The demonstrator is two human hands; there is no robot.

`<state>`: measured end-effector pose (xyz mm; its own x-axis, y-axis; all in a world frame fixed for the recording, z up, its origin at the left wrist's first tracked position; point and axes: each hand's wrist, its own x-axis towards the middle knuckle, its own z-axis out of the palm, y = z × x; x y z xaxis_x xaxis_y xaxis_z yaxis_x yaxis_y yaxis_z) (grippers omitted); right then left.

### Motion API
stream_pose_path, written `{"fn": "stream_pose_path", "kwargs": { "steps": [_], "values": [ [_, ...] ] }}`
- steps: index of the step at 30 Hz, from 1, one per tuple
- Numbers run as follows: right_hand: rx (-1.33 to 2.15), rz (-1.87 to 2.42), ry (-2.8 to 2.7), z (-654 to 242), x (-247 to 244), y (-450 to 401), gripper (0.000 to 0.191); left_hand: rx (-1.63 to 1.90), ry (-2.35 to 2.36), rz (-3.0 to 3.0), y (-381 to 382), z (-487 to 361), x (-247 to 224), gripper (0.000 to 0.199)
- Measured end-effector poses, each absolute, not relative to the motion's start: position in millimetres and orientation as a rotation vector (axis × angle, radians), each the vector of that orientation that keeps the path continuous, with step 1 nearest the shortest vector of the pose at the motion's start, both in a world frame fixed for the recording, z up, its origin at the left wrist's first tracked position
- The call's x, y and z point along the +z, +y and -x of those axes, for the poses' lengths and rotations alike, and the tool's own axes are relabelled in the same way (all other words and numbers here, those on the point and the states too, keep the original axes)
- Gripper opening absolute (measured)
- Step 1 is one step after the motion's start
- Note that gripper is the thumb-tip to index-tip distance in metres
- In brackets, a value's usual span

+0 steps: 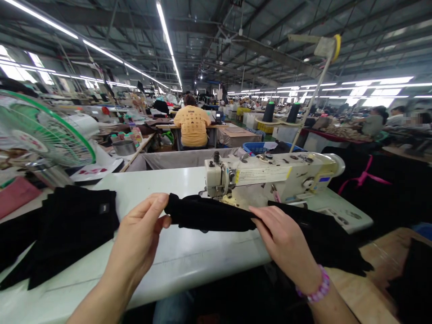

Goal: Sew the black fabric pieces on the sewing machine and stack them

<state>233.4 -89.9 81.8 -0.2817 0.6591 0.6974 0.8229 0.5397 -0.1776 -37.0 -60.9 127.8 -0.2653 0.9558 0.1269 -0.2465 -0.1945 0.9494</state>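
A strip of folded black fabric is stretched between my two hands, just in front of the sewing machine. At its left end, my left hand pinches the fabric between thumb and fingers. My right hand, with a beaded bracelet at the wrist, grips the other end. The machine's needle area is partly hidden behind the cloth. More black fabric lies to the right, behind my right hand. On the left of the table sits a stack of black fabric pieces, one bearing a small label.
The pale sewing table has a rounded front edge. A green-rimmed fan stands at the left. Thread cones rise behind the machine, near a blue basket. Ahead, a person in a yellow shirt sits facing away.
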Motion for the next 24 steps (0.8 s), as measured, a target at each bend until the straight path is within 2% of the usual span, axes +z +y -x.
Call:
{"fn": "stream_pose_path", "kwargs": {
  "steps": [3, 7, 14, 19, 24],
  "values": [
    [-0.29, 1.23, -1.942, -237, 77, -90, 0.019, 1.578, 1.078, -0.816, -61, 40, 126, 0.031],
    [-0.263, 1.276, -1.826, -236, 72, -86, 0.015, 1.463, 1.186, -0.65, -63, 41, 126, 0.007],
    [0.095, 1.312, -1.49, -230, 70, -81, 0.021, 1.386, 1.231, -0.423, -64, 35, 135, 0.027],
    [0.26, 1.302, -1.367, -234, 76, -83, 0.015, 1.136, 1.162, -0.535, -63, 37, 122, 0.018],
    [0.273, 1.286, -1.34, -248, 88, -92, 0.019, 1.19, 1.116, -0.581, -67, 42, 122, 0.019]
  ]
}}
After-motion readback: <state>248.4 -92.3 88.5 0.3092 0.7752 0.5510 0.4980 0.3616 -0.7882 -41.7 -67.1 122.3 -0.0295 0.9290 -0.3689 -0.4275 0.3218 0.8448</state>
